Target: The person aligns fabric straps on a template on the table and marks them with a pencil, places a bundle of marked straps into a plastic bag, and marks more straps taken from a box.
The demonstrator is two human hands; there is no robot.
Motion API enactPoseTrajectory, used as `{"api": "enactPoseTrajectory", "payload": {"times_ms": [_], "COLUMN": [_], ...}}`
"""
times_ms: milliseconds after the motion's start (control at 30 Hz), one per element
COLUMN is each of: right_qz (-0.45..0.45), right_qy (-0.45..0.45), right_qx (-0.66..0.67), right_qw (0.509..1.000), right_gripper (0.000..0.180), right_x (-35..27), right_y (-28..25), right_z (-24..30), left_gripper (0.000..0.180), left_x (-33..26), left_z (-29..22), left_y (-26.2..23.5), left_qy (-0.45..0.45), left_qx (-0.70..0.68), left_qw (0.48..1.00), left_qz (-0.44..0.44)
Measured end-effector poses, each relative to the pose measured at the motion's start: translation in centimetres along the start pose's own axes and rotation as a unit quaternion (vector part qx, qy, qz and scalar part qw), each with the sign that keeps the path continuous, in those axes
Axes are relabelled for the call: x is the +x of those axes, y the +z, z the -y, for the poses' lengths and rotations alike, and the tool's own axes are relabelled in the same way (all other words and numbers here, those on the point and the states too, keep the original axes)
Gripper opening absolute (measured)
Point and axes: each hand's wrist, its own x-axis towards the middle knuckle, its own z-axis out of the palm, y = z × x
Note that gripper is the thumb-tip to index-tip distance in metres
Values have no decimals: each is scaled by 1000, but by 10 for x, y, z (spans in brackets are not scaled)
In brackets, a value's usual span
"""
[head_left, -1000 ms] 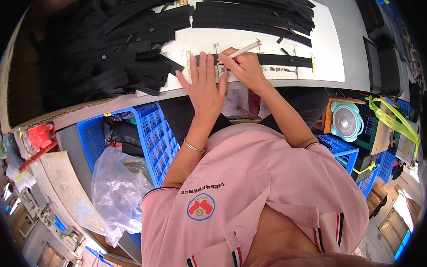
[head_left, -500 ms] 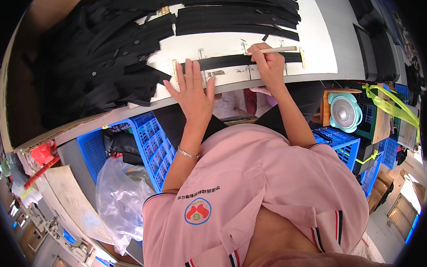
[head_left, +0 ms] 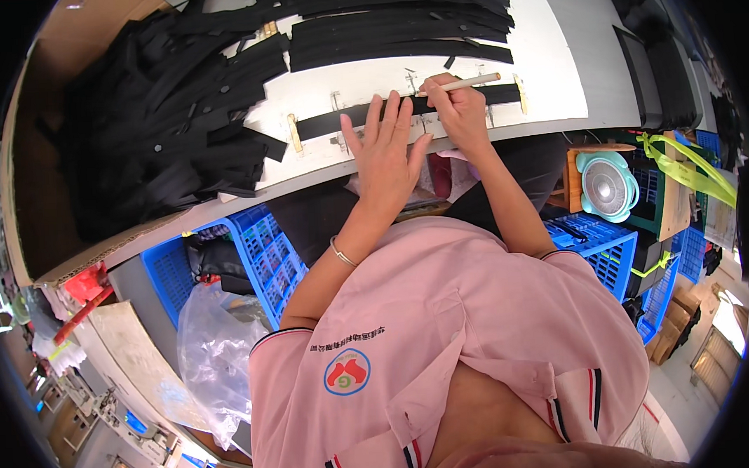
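A single black fabric strip (head_left: 329, 123) lies across the white board (head_left: 551, 87), between two small tan end pieces (head_left: 294, 132). My left hand (head_left: 381, 151) lies on this strip with its fingers spread, holding nothing. My right hand (head_left: 459, 114) pinches a pale, slim pencil (head_left: 472, 81), its point hidden by the fingers near the strip's upper edge. Dark pencil-like marks (head_left: 334, 101) show on the board above and below the strip. Farther off, more black strips (head_left: 400, 31) lie in rows along the board.
To the left, a cardboard box (head_left: 25, 139) holds a heap of black strips (head_left: 156, 118). Blue plastic crates (head_left: 264, 254) stand below the table's near edge. A clear plastic bag (head_left: 222, 355) hangs at the left, and a turquoise fan (head_left: 608, 186) sits at the right.
My left hand has slid right along the strip, closer to my right hand. The pencil has shifted slightly left and tilted more. The view has shifted a little.
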Motion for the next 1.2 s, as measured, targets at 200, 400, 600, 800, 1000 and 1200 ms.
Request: {"api": "enactPoseTrajectory", "payload": {"times_ms": [200, 400, 600, 800, 1000, 1200], "right_qz": [-5, 23, 38, 53, -49, -37], "right_qy": [-32, -18, -45, -28, 39, 34], "right_qx": [-17, 19, -9, -1, 117, 25], "right_qw": [999, 999, 998, 998, 991, 998], "right_gripper": [19, 21, 23, 22, 23, 25], "right_x": [0, -3, -2, -3, -2, 9], "right_y": [0, -7, -7, -15, -69, -101], "right_z": [-1, -4, -6, 0, 2, -34], "left_gripper": [54, 53, 52, 54, 52, 50], "left_x": [-1, -1, 0, 0, 0, 2], "left_z": [0, 0, 0, 1, 0, -8], "left_y": [6, 6, 8, 9, 7, 9], "left_qy": [10, 4, 8, 18, 19, -2], "left_qx": [-1, 16, 22, 26, 29, 14], "left_qw": [1000, 999, 1000, 999, 999, 1000], "left_qz": [21, 27, 21, 24, 14, 4]}}
